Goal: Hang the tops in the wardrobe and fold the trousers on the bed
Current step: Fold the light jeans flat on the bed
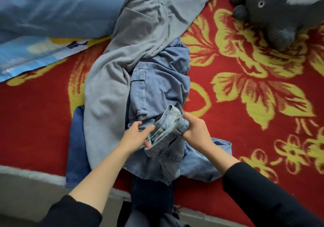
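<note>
A heap of trousers lies on the red and yellow flowered blanket (245, 89) of the bed. Grey trousers (133, 39) stretch across the top of the heap. Under them lie light blue cargo jeans (157, 82), and dark blue jeans (77, 144) stick out at the left and hang over the bed's near edge. My left hand (138, 135) and my right hand (194, 128) both grip the waistband of pale washed jeans (168, 130), which is lifted a little above the heap.
A blue pillow (52, 7) and a light blue patterned cover (31, 56) lie at the far left. A grey plush animal (273, 11) sits at the far right. The bed's near edge (31, 174) runs along the bottom left.
</note>
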A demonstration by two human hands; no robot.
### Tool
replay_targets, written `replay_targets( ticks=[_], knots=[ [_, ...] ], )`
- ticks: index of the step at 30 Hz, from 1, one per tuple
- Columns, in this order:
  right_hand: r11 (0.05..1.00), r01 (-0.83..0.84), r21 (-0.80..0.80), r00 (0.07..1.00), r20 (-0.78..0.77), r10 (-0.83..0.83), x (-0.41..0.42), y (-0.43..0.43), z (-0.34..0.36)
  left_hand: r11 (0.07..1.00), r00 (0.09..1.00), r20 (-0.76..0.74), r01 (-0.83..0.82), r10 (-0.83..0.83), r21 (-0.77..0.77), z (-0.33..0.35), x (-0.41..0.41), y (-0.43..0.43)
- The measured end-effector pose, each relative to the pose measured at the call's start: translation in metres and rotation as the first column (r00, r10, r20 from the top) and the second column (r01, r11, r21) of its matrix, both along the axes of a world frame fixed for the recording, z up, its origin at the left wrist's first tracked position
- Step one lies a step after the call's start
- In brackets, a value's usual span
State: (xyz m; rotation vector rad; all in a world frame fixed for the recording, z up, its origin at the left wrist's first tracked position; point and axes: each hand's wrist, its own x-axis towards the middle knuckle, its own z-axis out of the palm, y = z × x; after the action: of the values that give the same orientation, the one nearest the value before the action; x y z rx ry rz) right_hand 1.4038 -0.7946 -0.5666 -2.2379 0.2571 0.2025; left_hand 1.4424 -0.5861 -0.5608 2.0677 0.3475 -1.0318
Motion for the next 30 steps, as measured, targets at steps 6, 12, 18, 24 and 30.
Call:
replay_targets(
  ticks=[6, 12, 18, 24, 30],
  knots=[
    [0.985, -0.022, 0.169, 0.999, -0.024, 0.026, -0.054, -0.012, 0.042, 0.957, 0.959, -0.041, 0.282, -0.279, 0.069, 0.023, -0.013, -0.019],
    [0.952, 0.056, 0.302, 0.995, -0.099, -0.027, -0.107, -0.02, 0.096, 0.93, 0.936, 0.028, 0.344, -0.35, 0.13, 0.034, -0.053, -0.028],
    [0.841, 0.421, 0.341, 0.901, -0.051, -0.431, -0.148, -0.058, 0.173, 0.764, 0.831, -0.298, -0.551, 0.469, -0.336, 0.086, -0.048, -0.043],
    [0.632, 0.655, 0.414, 0.613, 0.199, -0.765, -0.163, -0.089, 0.255, 0.509, 0.833, -0.406, -0.552, 0.376, -0.661, 0.2, -0.035, -0.111],
    [0.495, 0.636, 0.592, 0.264, 0.436, -0.861, -0.161, -0.163, 0.346, 0.367, 0.943, -0.188, -0.283, 0.274, -0.886, 0.338, -0.027, -0.178]
  ],
)
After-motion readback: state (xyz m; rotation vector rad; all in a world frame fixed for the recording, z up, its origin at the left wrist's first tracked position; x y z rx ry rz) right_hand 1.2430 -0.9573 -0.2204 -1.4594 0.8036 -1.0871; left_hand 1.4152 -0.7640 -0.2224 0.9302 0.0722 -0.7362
